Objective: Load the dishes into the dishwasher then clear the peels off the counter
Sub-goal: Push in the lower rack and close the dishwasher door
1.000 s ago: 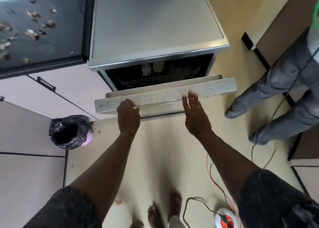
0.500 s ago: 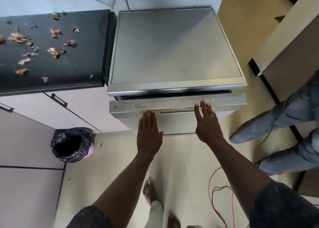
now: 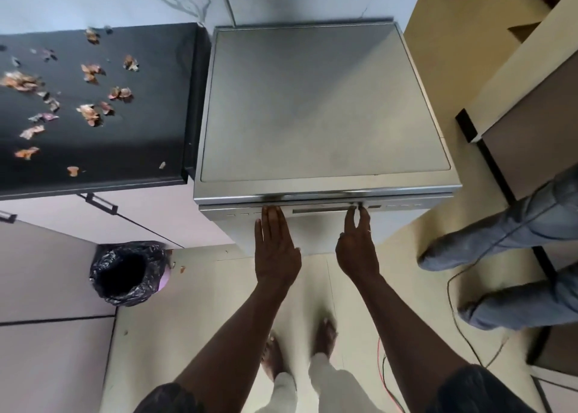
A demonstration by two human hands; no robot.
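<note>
Dishwasher door pressed shut; peels left on counter.

Both hands are laid flat and unclenched, nothing grasped: the left hand [image 3: 275,250] palm-down on the upper door face, the right hand [image 3: 356,250] beside it with fingertips at the recessed handle slot, a placement judged to seat the latch. The dishwasher [image 3: 322,106], brushed metal, square-topped and smooth, is set directly beyond the fingertips; the dishes are not visible. Peels [image 3: 90,113], thin, curled, papery orange-brown scraps, are scattered over the glossy black counter [image 3: 156,124], beyond and leftward of the left hand. A bag-lined bin [image 3: 128,273] stands left of that wrist.
</note>
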